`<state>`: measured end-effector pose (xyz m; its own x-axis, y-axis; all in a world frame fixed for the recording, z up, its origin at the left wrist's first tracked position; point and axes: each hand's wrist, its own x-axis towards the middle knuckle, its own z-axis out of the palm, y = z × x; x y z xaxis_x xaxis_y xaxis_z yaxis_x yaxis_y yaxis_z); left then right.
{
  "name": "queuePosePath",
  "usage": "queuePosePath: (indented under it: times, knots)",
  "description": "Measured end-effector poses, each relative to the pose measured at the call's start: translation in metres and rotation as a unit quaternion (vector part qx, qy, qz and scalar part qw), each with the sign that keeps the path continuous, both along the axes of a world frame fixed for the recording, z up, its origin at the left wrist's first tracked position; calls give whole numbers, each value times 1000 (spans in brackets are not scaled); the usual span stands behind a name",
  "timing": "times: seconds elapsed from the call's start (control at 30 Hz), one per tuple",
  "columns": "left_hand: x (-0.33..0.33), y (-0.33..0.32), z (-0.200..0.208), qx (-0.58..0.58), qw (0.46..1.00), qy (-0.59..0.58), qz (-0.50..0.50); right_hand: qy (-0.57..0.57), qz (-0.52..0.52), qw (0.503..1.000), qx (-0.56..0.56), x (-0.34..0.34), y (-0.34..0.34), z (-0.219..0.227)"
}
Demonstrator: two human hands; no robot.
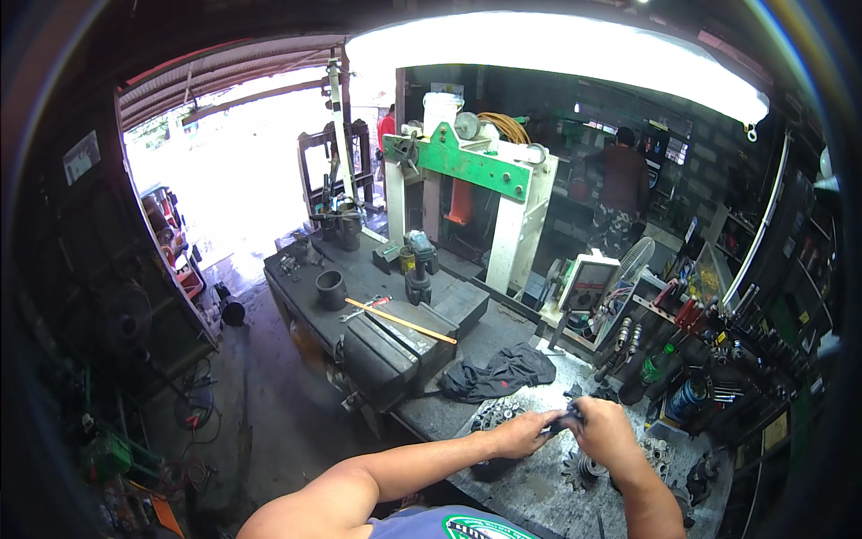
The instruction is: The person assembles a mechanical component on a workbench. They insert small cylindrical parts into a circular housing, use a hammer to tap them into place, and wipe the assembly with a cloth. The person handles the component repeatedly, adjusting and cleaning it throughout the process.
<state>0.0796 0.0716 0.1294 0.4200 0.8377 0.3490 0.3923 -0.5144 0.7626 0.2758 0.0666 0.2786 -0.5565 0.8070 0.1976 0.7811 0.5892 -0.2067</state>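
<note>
My left hand (pixel 523 435) and my right hand (pixel 607 433) meet over the metal-topped bench. Between their fingertips is a small dark piece (pixel 564 420); its kind is too small and too covered to make out. Both hands are closed on it. Below my right hand lies a toothed metal gear (pixel 575 471). Left of my left hand, a round metal part with holes (pixel 494 415) rests on the bench, partly hidden by my forearm. A crumpled black cloth (pixel 499 374) lies beyond the hands.
A large vise (pixel 382 355) carries a yellow strip (pixel 400 321) across it. Behind it stand a cordless power tool (pixel 418 269) and a dark metal cylinder (pixel 331 290). A green-and-white press frame (pixel 462 163) rises farther back. Tools and a green bottle (pixel 657 363) crowd the right. Another person (pixel 623 184) stands far back.
</note>
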Motion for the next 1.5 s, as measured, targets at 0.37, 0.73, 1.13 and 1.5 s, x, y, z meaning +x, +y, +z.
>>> queuePosePath:
  times: [0.37,0.73,1.13,1.5]
  knots:
    - [4,-10,-2,41,999,-4,20,-48,-49,997,33,1,-5,-4]
    - [2,-7,10,31,999,-40,-5,-36,-26,999,4,0,0,-11]
    - [2,-4,10,29,999,-26,-5,-75,-29,993,-81,-5,4,-1]
    - [7,-4,1,3,998,-44,34,-45,-51,997,-29,-7,6,-11]
